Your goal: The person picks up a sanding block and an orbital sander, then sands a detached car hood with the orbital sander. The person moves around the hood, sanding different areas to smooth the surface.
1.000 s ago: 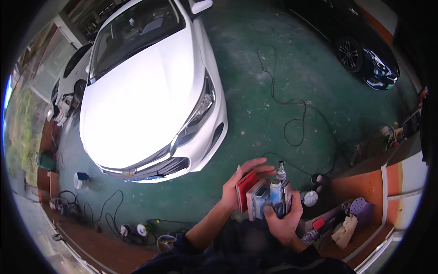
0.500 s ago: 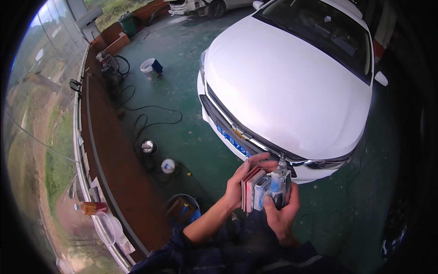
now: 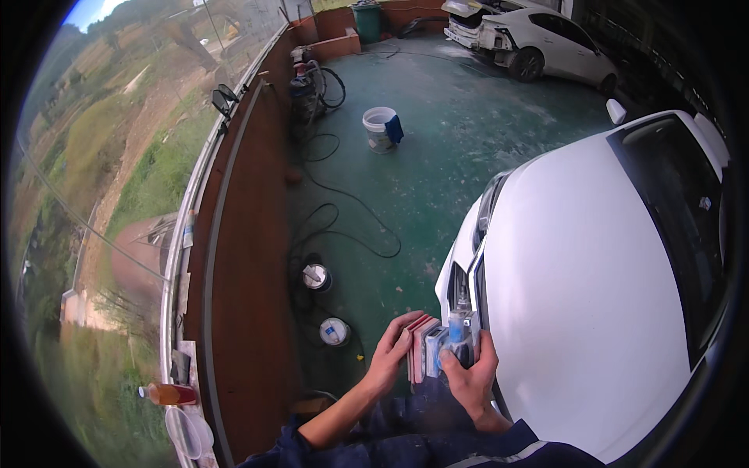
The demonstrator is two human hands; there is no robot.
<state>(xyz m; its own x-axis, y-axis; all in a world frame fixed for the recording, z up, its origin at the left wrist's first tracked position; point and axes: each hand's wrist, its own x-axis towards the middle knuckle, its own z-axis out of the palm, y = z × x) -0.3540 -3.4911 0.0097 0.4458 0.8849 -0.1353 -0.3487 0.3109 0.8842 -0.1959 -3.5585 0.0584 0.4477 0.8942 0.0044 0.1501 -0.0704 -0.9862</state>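
Note:
In front of my body, my left hand is closed on a stack of flat red and white pads, its fingers along the outer side. My right hand grips a small grey and blue tool with a metal fitting at its top, the thumb pressed on the near side. A pale, blue-edged block sits between the pads and the tool; whether it belongs to either I cannot tell. The hands are close together beside the front of a white car, whose hood spreads to the right.
On the green floor are a white bucket with a dark blue cloth, two open cans, and a winding black hose. Along the left runs a brown wall; its ledge holds an orange-brown bottle. Another car with a stripped end stands far back.
My view has swung left, so the white car now lies further right and the rear car shows more fully. Both hands keep their hold on the pads and the tool.

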